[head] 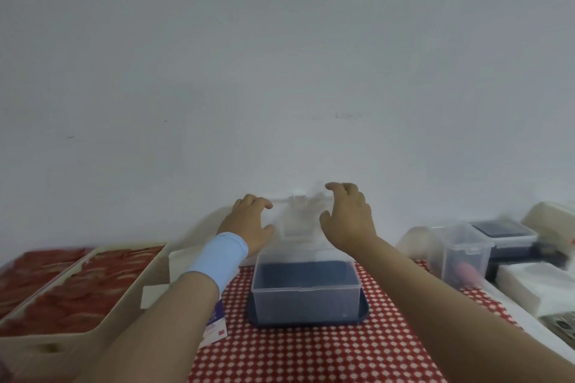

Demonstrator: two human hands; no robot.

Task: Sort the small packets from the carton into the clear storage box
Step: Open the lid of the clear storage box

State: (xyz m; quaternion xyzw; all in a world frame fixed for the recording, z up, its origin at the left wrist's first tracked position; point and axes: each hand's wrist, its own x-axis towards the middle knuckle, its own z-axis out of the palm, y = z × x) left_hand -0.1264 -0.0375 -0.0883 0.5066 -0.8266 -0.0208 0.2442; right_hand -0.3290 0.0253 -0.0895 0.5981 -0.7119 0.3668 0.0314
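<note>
Clear storage box (306, 292) stands open on checked cloth (311, 351), carton (132, 286) of red packets (77, 298) at its left. Left hand (249, 222) and right hand (350, 221), fingers curved, flank blurred clear piece (298, 218) behind box; 2 grips indeterminate.

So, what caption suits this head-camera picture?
A person's left hand and right hand flank a blurred clear piece behind the clear storage box; carton of red packets alongside.
</note>
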